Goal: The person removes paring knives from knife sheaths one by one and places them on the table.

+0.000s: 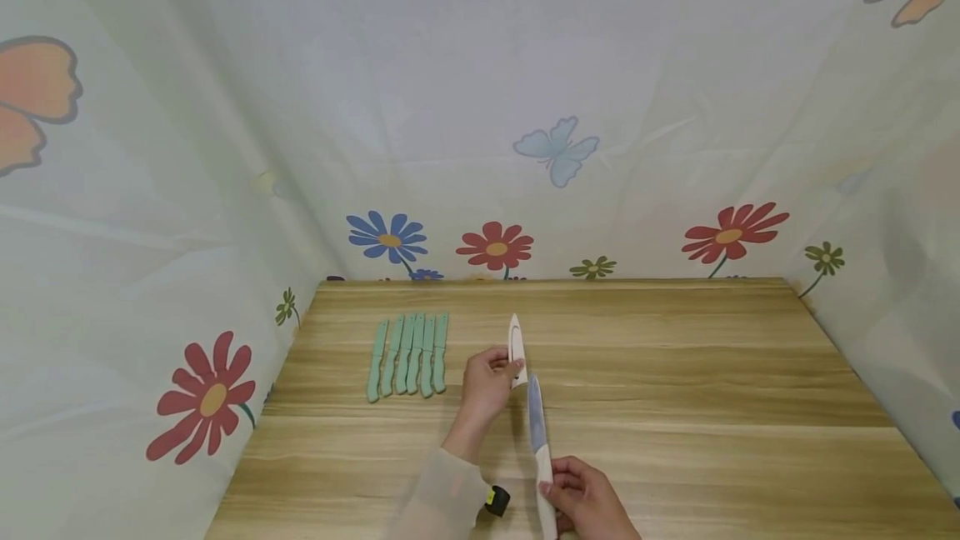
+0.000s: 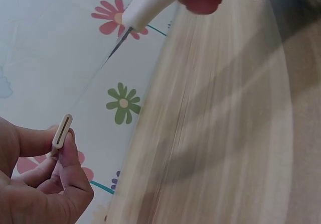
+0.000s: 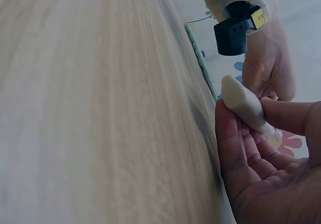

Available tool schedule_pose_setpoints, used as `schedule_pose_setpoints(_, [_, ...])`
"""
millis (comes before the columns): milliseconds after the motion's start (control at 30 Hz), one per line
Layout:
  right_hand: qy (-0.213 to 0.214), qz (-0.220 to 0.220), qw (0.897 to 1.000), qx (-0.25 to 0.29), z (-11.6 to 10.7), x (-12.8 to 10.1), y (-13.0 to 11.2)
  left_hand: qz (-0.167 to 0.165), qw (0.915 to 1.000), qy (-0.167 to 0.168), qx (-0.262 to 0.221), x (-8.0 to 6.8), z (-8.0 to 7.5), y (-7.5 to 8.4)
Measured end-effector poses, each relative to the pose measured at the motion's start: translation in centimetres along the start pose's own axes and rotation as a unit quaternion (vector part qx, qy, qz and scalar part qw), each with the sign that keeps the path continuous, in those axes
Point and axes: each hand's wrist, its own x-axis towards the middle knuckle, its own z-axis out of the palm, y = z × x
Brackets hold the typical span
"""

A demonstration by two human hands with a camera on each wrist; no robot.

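My left hand (image 1: 487, 380) pinches a white knife sheath (image 1: 515, 346) near its open end, above the wooden table (image 1: 675, 373). The left wrist view shows the sheath's slotted mouth (image 2: 61, 131) between thumb and fingers. My right hand (image 1: 581, 497) grips the white handle of a knife (image 1: 542, 455), whose blade points away toward the sheath, its tip just short of the mouth. The handle end (image 3: 246, 106) lies across my right fingers in the right wrist view. A row of several mint-green sheathed knives (image 1: 408, 354) lies side by side to the left.
Flower-and-butterfly printed sheets (image 1: 495, 148) wall in the table on the left, back and right. A small black and yellow device (image 1: 497, 500) sits on my left wrist. Bare wood stretches to the right of my hands.
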Motion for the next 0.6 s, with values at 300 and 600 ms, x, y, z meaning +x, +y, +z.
schedule_pose_setpoints(300, [0.018,0.004,1.0,-0.009,-0.4,0.3,0.2,0.0,0.9999,-0.005,0.01,-0.5,0.0,-0.7])
schedule_pose_setpoints(600, [0.026,0.006,0.999,-0.018,-0.6,0.3,0.1,-0.001,0.9999,-0.014,0.01,-1.0,-0.1,-1.4])
